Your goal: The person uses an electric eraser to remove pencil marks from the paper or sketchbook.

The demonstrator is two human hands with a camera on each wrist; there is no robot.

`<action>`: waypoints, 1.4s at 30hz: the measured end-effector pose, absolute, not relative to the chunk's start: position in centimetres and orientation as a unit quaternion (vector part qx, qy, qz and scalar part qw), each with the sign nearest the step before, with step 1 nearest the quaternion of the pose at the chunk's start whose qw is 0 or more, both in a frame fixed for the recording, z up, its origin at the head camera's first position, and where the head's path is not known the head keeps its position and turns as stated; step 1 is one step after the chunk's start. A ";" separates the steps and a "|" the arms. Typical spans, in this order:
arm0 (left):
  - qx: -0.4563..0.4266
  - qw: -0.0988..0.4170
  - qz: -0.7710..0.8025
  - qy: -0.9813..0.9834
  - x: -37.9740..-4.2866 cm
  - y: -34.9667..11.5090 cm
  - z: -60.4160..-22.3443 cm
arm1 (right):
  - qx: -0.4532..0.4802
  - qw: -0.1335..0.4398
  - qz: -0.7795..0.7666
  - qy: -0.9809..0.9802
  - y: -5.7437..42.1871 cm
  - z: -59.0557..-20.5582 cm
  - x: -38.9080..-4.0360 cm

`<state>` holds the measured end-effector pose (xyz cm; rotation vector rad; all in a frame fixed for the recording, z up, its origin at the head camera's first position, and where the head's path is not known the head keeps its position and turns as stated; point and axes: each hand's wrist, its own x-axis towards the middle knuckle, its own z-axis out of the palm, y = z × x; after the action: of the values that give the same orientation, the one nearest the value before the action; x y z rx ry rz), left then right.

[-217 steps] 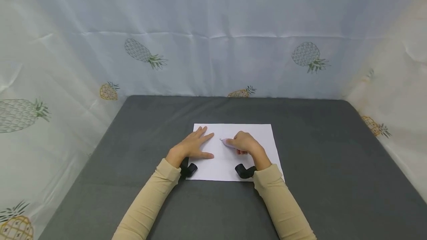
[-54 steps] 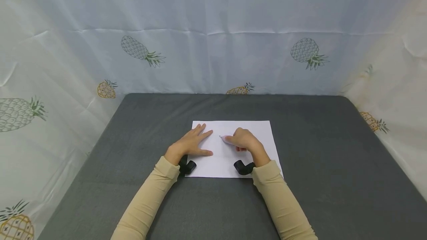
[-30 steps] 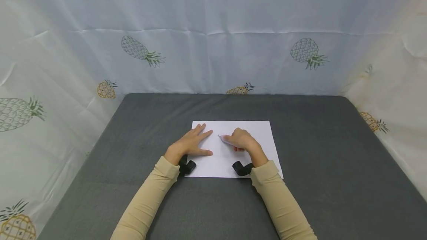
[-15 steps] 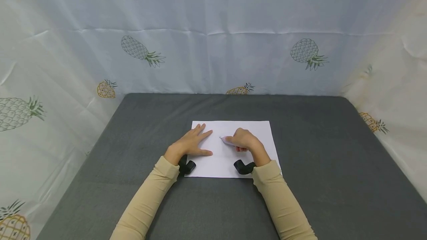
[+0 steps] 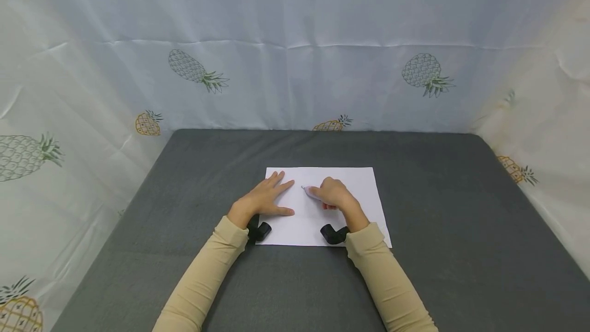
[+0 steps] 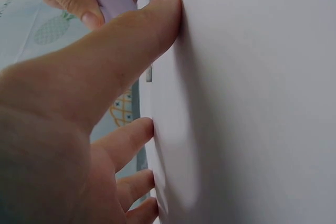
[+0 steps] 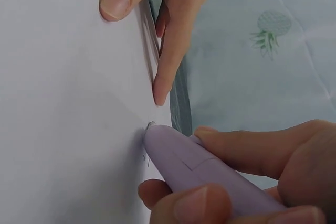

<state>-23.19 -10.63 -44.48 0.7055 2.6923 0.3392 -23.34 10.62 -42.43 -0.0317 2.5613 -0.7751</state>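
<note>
A white sheet of paper (image 5: 313,227) lies on the grey table. My left hand (image 5: 265,198) rests on its left part, fingers spread and thumb out to the side. In the left wrist view the thumb and fingertips touch the sheet. My right hand (image 5: 336,193) grips a lavender utility knife (image 7: 194,166), its tip at the paper to the right of my left fingers. A short metal blade (image 6: 149,73) shows past my left thumb. Small dark marks (image 7: 148,161) are on the paper near the tip; whether they are cuts I cannot tell.
The grey table (image 5: 438,229) reaches out on all sides of the sheet. A pale curtain (image 5: 295,86) with printed pineapples hangs behind and at both sides. Black wrist cameras (image 5: 334,233) sit at both wrists, above the paper's near edge.
The right hand with the utility knife shifts slightly left and right in short strokes; it is a little further left than half a second ago. The left hand stays in place.
</note>
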 end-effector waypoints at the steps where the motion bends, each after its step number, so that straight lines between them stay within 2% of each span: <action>1: 0.247 0.170 0.120 0.947 -23.2 -10.6 -44.5 | -0.012 0.232 -0.278 0.932 10.7 -42.3 -23.3; 14: 0.239 0.177 0.116 0.948 -23.1 -10.5 -44.3 | -0.018 0.265 -0.268 0.926 11.5 -41.3 -23.1; 27: 0.246 0.170 0.114 0.947 -23.0 -10.5 -44.2 | -0.021 0.219 -0.274 0.936 10.3 -42.4 -23.1; 42: 0.248 0.168 0.117 0.947 -23.1 -10.7 -44.4 | -0.026 0.254 -0.259 0.932 11.1 -41.6 -23.1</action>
<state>-23.05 -10.70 -44.43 0.7057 2.6925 0.3320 -23.08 11.12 -41.61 -0.0695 2.5304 -0.7025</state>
